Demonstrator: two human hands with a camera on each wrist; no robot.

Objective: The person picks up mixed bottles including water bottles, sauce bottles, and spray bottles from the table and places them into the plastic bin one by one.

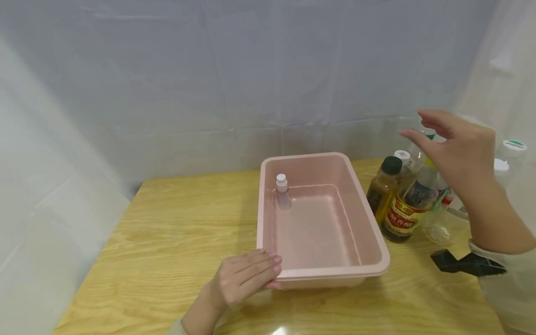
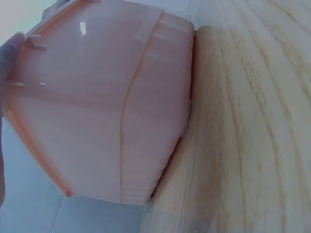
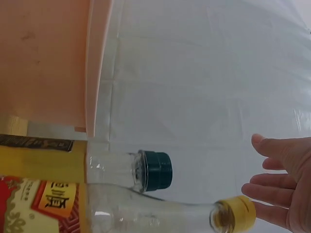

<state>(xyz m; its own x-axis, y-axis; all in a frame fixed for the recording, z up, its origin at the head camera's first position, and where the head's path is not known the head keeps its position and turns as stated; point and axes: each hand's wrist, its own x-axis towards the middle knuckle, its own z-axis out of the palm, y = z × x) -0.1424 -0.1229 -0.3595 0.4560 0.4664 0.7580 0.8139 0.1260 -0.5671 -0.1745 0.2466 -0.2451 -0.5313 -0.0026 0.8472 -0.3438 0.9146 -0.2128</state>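
Observation:
My left hand [image 1: 247,277] holds the near left corner of a pink plastic basin [image 1: 324,272], fingers laid over the rim and thumb lower down. Inside, a small bottle with a white cap [image 1: 282,191] stands against the left wall. On the right, my right hand [image 1: 465,149] is raised near the bottle tops, its thumb and fingers spread apart around nothing. Below it stand a green-capped bottle of yellow liquid [image 1: 382,186] and a dark bottle with a red-and-yellow label [image 1: 404,216]. The latter's yellow cap [image 3: 238,213] overlaps my fingers in the right wrist view.
Several other clear bottles crowd the right side, among them one with a white and green cap [image 1: 514,145]. A pale sheet [image 1: 251,83] hangs behind the wooden table [image 1: 180,242]. A black strap [image 1: 466,264] sits at my right sleeve.

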